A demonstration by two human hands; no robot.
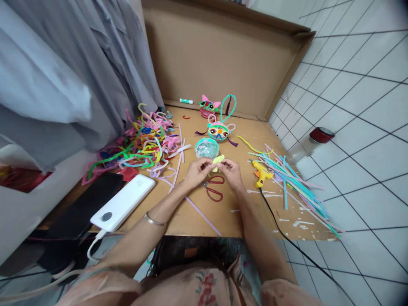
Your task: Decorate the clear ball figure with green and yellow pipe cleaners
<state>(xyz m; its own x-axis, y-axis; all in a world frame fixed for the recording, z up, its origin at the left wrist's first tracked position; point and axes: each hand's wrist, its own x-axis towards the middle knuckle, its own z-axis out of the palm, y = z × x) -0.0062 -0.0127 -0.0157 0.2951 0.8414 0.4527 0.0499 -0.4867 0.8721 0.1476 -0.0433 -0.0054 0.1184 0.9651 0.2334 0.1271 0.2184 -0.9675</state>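
Note:
My left hand [200,171] and my right hand [230,172] meet over the middle of the table, both pinching a small pale yellow piece [218,160] that looks like bent pipe cleaner. Its exact shape is partly hidden by my fingers. Just beyond it lies a turquoise-rimmed, rounded shell [207,148]. Scissors with red handles [214,194] rest on the table between my wrists, their blades partly covered by my left hand. Farther back sit a decorated pipe-cleaner animal head [218,132] with a turquoise loop and a second one with pink ears [208,107].
At left is a tangled heap of coloured pipe cleaners [149,140], near a white power bank [123,202] and a black phone-like slab [87,208]. To the right lie a yellow glue gun [262,173] with a black cord, straight pipe cleaners [296,187] and a red-lidded jar [310,142].

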